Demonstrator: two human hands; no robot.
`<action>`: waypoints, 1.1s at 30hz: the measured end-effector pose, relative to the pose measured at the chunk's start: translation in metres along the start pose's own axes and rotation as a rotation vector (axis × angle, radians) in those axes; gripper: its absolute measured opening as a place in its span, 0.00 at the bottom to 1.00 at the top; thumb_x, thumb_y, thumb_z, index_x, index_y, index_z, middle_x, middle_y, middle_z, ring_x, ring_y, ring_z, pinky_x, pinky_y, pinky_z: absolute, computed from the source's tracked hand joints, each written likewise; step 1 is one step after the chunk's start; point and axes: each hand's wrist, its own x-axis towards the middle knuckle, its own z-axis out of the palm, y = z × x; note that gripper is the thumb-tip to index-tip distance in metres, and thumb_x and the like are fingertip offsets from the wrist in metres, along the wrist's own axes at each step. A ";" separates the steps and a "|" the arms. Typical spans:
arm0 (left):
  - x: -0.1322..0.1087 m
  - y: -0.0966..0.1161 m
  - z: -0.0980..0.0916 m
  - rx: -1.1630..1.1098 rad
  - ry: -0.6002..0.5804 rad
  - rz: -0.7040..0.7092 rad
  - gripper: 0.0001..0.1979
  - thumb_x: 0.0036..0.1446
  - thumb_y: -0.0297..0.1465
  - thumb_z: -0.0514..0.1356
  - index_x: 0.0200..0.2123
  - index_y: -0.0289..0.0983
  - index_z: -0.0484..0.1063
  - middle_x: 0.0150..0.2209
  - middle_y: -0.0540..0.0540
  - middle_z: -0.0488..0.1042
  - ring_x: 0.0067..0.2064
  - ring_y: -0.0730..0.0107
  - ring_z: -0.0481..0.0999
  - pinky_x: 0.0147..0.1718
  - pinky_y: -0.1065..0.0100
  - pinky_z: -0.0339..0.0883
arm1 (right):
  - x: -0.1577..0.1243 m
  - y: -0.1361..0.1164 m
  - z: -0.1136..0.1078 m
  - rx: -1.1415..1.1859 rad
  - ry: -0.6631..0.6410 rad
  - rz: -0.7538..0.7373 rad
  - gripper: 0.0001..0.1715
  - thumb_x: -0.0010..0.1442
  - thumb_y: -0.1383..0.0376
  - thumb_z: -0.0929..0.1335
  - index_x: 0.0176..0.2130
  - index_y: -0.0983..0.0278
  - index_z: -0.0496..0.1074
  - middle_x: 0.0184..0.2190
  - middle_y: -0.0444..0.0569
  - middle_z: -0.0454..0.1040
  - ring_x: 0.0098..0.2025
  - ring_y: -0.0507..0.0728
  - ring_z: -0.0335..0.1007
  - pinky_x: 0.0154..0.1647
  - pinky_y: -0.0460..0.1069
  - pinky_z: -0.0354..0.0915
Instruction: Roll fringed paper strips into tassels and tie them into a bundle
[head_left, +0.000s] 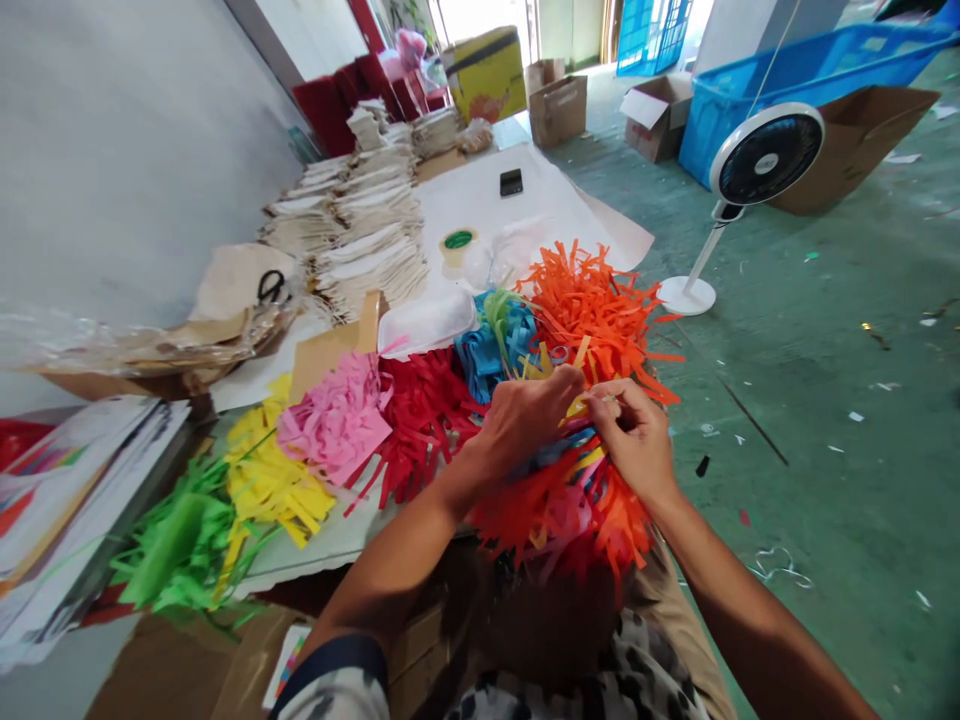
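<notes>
Left hand [525, 420]: grip closed, fingers curled down over the top of the mixed strip bundle [562, 510]. Knuckles face the camera; the fingertips are hidden in the paper.

Right hand [634, 440]: thumb and forefinger pinched together on the bundle's top, just beside the left thumb. What exactly sits in the pinch is too small to tell.

The bundle is orange, red, blue and yellow paper strips, fanned out below both hands. It lies at the near edge of the worktop [480, 200], overhanging toward the person's lap.

Containers:
- white plastic tray [427, 320], mid-worktop, behind the red strips; contents not readable.
- open cardboard boxes [559, 105] on the floor past the far end; insides not visible.
- blue crate [795, 75] on the floor, far right; contents not visible.

Loose piles along the worktop, from its near left corner inward: green strips [180, 540], yellow strips [270, 480], pink strips [337, 420], red strips [420, 420], blue strips [495, 345], orange strips [592, 300]. The orange pile sits just beyond the hands.

Farther along: tape roll [457, 242], phone [511, 181], scissors [271, 287].
</notes>
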 end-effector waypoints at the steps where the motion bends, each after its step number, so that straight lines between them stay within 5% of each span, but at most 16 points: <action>1: 0.000 -0.003 -0.004 -0.059 -0.005 -0.015 0.13 0.76 0.40 0.51 0.47 0.41 0.73 0.28 0.50 0.80 0.28 0.69 0.79 0.27 0.72 0.54 | -0.001 0.001 0.000 0.015 -0.017 0.014 0.13 0.69 0.53 0.70 0.39 0.58 0.74 0.24 0.40 0.61 0.26 0.53 0.55 0.29 0.50 0.56; 5: 0.006 -0.029 -0.026 -0.150 0.036 -0.102 0.10 0.74 0.38 0.55 0.47 0.42 0.73 0.34 0.50 0.82 0.32 0.70 0.81 0.32 0.73 0.62 | -0.002 0.004 0.001 0.020 -0.050 0.015 0.15 0.70 0.51 0.69 0.39 0.59 0.72 0.27 0.42 0.65 0.27 0.53 0.57 0.29 0.50 0.57; 10: 0.013 -0.075 -0.052 0.249 -0.013 -0.144 0.06 0.68 0.32 0.60 0.44 0.41 0.78 0.43 0.45 0.83 0.39 0.62 0.82 0.33 0.68 0.63 | -0.001 0.004 0.001 0.005 -0.046 0.019 0.15 0.72 0.50 0.67 0.41 0.58 0.71 0.29 0.43 0.68 0.28 0.54 0.60 0.29 0.50 0.58; 14: 0.010 -0.097 -0.052 0.404 -0.092 -0.103 0.11 0.70 0.29 0.57 0.45 0.43 0.81 0.48 0.44 0.82 0.42 0.61 0.81 0.32 0.67 0.63 | 0.000 0.005 0.002 -0.005 -0.054 0.024 0.14 0.72 0.51 0.67 0.41 0.58 0.71 0.29 0.42 0.68 0.27 0.54 0.60 0.28 0.50 0.56; 20: 0.016 -0.109 -0.038 0.463 -0.129 0.037 0.18 0.72 0.27 0.53 0.55 0.48 0.79 0.52 0.43 0.78 0.41 0.62 0.80 0.30 0.66 0.62 | 0.001 0.008 0.002 -0.024 -0.055 0.023 0.12 0.71 0.53 0.68 0.41 0.58 0.70 0.29 0.41 0.68 0.26 0.53 0.59 0.28 0.50 0.56; 25: 0.029 -0.103 -0.040 0.510 -0.164 0.087 0.13 0.70 0.27 0.57 0.49 0.44 0.81 0.55 0.42 0.76 0.52 0.58 0.78 0.35 0.66 0.66 | 0.001 0.005 0.002 -0.015 -0.064 0.017 0.12 0.72 0.53 0.67 0.41 0.58 0.70 0.29 0.42 0.68 0.26 0.53 0.59 0.28 0.50 0.57; 28: 0.036 -0.101 -0.046 0.410 -0.056 0.086 0.10 0.69 0.27 0.60 0.45 0.42 0.81 0.56 0.43 0.76 0.51 0.61 0.78 0.36 0.68 0.68 | 0.001 0.004 0.003 0.007 -0.059 0.001 0.12 0.73 0.53 0.67 0.42 0.58 0.71 0.31 0.44 0.70 0.30 0.55 0.63 0.31 0.50 0.60; 33: 0.055 -0.103 -0.065 -0.018 0.324 0.089 0.03 0.66 0.29 0.64 0.42 0.40 0.78 0.51 0.46 0.78 0.34 0.76 0.77 0.33 0.71 0.69 | 0.003 0.005 0.002 0.036 -0.038 -0.028 0.12 0.74 0.54 0.66 0.41 0.58 0.70 0.31 0.44 0.68 0.33 0.56 0.65 0.34 0.51 0.61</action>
